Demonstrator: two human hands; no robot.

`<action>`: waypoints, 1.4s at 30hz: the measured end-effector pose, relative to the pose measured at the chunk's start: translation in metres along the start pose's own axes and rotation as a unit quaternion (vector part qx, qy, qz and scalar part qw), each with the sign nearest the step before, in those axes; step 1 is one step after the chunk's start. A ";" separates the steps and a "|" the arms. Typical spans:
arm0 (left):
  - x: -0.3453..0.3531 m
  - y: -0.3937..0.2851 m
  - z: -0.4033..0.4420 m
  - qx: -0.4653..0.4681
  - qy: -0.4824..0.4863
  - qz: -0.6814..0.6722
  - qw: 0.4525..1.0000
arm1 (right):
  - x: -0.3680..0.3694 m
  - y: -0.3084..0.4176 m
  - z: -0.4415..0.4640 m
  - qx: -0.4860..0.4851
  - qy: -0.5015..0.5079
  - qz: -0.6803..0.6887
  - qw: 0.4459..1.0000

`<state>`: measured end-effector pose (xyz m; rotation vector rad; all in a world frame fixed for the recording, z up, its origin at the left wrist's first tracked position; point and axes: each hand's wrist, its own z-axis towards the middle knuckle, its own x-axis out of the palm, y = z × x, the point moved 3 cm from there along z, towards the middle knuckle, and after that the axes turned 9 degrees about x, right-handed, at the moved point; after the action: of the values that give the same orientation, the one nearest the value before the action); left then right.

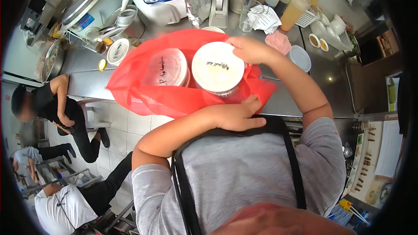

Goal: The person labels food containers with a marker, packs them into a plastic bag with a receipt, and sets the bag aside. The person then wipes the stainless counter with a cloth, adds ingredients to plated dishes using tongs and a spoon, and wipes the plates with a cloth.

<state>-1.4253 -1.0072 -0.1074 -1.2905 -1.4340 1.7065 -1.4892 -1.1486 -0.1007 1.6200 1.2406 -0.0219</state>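
A red plastic bag [135, 67] lies spread on the steel counter. Inside it stands a tub [167, 67] with handwriting on its lid, under a thin layer of red film. Beside it, at the bag's opening, is a round container with a white lid [217, 65], also marked in black. My right hand [248, 51] grips this container at its far right rim. My left hand [239, 115] is at the bag's near edge, its fingers bent into the red plastic and its thumb pointing right.
Behind the bag are a rice cooker [163, 4], a tape dispenser [219, 11] and a glass jug [248, 17]. A clear-lidded tub [299, 58] stands right of a pink cloth [278, 42]. A seated person [56, 104] is left, beyond the counter.
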 end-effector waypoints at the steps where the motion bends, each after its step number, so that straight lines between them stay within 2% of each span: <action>1: -0.003 -0.003 -0.005 0.037 -0.030 0.025 0.999 | 0.002 -0.005 0.007 0.016 -0.003 -0.008 1.000; 2: -0.007 -0.007 -0.011 0.073 -0.060 0.050 0.994 | 0.002 -0.008 0.012 0.032 -0.005 -0.017 0.999; 5: -0.045 -0.044 -0.039 0.021 -0.070 0.096 0.993 | 0.001 -0.007 0.013 0.007 0.050 -0.001 0.999; 6: -0.060 -0.049 -0.051 0.020 -0.197 0.165 0.966 | 0.001 -0.006 0.012 -0.002 0.070 0.007 0.997; 7: -0.077 -0.052 -0.060 -0.003 -0.302 0.172 0.938 | -0.001 -0.003 0.012 -0.012 0.078 0.000 0.997; 8: -0.097 -0.047 -0.065 -0.008 -0.375 0.324 0.868 | -0.003 0.000 0.011 -0.023 0.087 -0.007 0.996; 9: -0.116 -0.040 -0.069 -0.008 -0.420 0.484 0.767 | -0.004 0.001 0.012 -0.033 0.096 -0.015 0.995; 12: -0.145 0.012 -0.067 -0.080 -0.408 0.651 0.635 | -0.028 -0.008 0.039 0.039 0.104 0.045 0.993; 13: -0.150 0.026 -0.064 -0.143 -0.356 0.571 0.726 | -0.037 -0.019 0.062 0.048 0.038 0.064 0.996; 14: -0.150 0.038 -0.060 -0.203 -0.296 0.478 0.802 | -0.040 -0.034 0.088 0.071 -0.026 0.023 0.997; 15: -0.148 0.048 -0.057 -0.259 -0.228 0.374 0.861 | -0.039 -0.050 0.114 0.095 -0.090 -0.017 0.991; 16: -0.148 0.049 -0.056 -0.236 -0.226 0.374 0.868 | -0.036 -0.063 0.133 0.116 -0.153 -0.056 0.980; 18: -0.142 0.047 -0.058 -0.190 -0.220 0.377 0.880 | -0.011 -0.080 0.157 0.134 -0.081 0.057 0.986; 19: -0.139 0.043 -0.058 -0.201 -0.225 0.380 0.874 | -0.002 -0.081 0.161 0.142 -0.044 0.113 0.982; 23: -0.132 0.047 -0.058 -0.157 -0.248 0.422 0.858 | -0.004 -0.085 0.165 0.105 -0.098 0.192 0.971; 26: -0.131 0.054 -0.060 -0.137 -0.271 0.412 0.859 | -0.026 -0.073 0.156 0.058 -0.168 0.156 0.972; 28: -0.134 0.053 -0.061 -0.140 -0.262 0.389 0.872 | -0.055 -0.069 0.153 -0.047 -0.281 0.044 0.957; 30: -0.137 0.051 -0.063 -0.115 -0.269 0.360 0.886 | -0.084 -0.034 0.110 -0.097 -0.337 -0.029 0.936; 32: -0.146 0.051 -0.070 -0.060 -0.291 0.325 0.898 | -0.098 0.005 0.056 -0.049 -0.266 0.129 0.954; 33: -0.150 0.050 -0.074 -0.079 -0.257 0.320 0.908 | -0.103 0.024 0.031 -0.057 -0.227 0.150 0.961; 36: -0.156 0.029 -0.092 -0.174 -0.222 0.474 0.834 | -0.099 0.041 -0.002 -0.101 -0.143 0.184 0.967; 37: -0.161 0.020 -0.103 -0.199 -0.253 0.510 0.797 | -0.092 0.045 -0.007 -0.121 -0.117 0.191 0.967; 39: -0.167 0.006 -0.130 -0.249 -0.314 0.577 0.712 | -0.065 0.049 -0.017 -0.120 -0.065 0.187 0.973; 40: -0.166 0.008 -0.146 -0.280 -0.327 0.551 0.715 | -0.053 0.049 -0.019 -0.120 -0.040 0.183 0.975; 42: -0.158 0.011 -0.178 -0.335 -0.352 0.499 0.718 | -0.033 0.039 -0.011 -0.152 -0.045 0.033 0.987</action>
<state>-1.2017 -1.0744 -0.0621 -2.2371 -2.1155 2.7245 -1.4827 -1.1602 -0.0507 1.3779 1.0627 0.1286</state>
